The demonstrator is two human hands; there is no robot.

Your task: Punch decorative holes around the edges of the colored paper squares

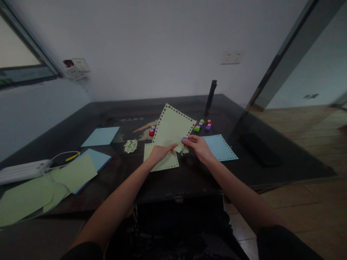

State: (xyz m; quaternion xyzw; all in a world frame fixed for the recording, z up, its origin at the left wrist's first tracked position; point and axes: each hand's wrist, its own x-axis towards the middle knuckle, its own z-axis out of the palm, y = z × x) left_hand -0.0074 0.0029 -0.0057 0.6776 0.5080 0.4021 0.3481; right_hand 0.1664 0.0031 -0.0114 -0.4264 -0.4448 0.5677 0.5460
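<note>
My left hand (pixel 162 153) grips the lower corner of a pale green sheet (pixel 174 126), which is raised and tilted, with dark shapes punched along its edges. At the sheet's lower right edge, my right hand (pixel 197 144) is closed on a small purple punch (pixel 185 140), partly hidden by the fingers. Beneath them lies another green sheet (pixel 165 164) with punched edges. A blue sheet (pixel 221 148) with a punched border rests just right of my right hand. Small flowery paper pieces (pixel 131 146) sit to the left, with more under my right fingertips.
Several colourful punches (pixel 202 125) stand behind my right hand; a red one (pixel 151 132) is left of the raised sheet. A black upright object (pixel 210 97) is at the back. Green and blue papers (pixel 77 171) and a white power strip (pixel 24 171) lie left; a black case (pixel 260 150) lies right.
</note>
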